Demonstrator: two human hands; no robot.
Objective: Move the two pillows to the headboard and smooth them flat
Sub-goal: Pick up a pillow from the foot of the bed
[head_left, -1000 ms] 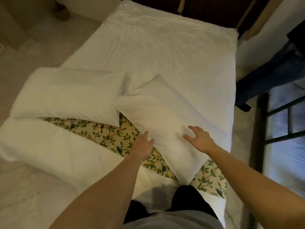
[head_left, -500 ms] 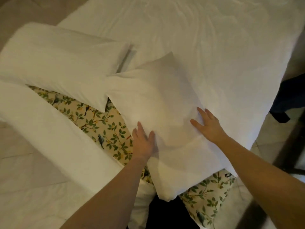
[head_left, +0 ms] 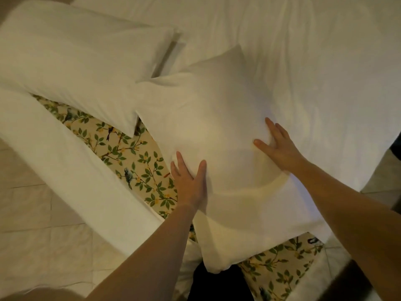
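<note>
Two white pillows lie across the near end of the bed. The nearer pillow lies diagonally in the middle, its lower corner hanging over the bed's edge. My left hand rests at its left edge, thumb on top and fingers spread. My right hand lies flat on its right side with fingers apart. The second pillow lies at the upper left, its corner touching the nearer one. Neither hand touches it. The headboard is out of view.
A white duvet covers the bed beyond the pillows. A floral sheet shows beneath them, and a folded white band of bedding runs along the left. Tiled floor lies to the right. My dark trousers press against the bed's edge.
My view has dropped closer to the bed, and the headboard and floor have left the frame. Both hands have slid forward onto the nearer pillow and settled on it.
</note>
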